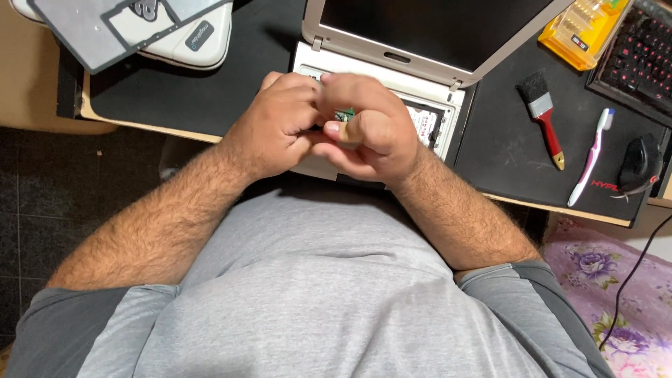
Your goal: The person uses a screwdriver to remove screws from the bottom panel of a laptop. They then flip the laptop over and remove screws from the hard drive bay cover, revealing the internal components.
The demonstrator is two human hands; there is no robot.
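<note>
An opened beige laptop (pixel 378 52) lies on the black desk mat (pixel 203 91), its keyboard cover off and the inner parts bare. Both my hands are bunched together over its front edge. My left hand (pixel 280 122) and my right hand (pixel 367 126) pinch a small green circuit part (pixel 343 115) between their fingertips. Only a sliver of that part shows between the fingers. A flat drive (pixel 425 122) with a white label sits in the laptop's bay just right of my right hand.
A grey keyboard bezel (pixel 105 28) rests on a white device (pixel 203 42) at the top left. To the right lie a red-handled brush (pixel 546 119), a toothbrush (pixel 591 157), a black mouse (pixel 640 164), a yellow bit case (pixel 584 28) and a red-lit keyboard (pixel 644 56).
</note>
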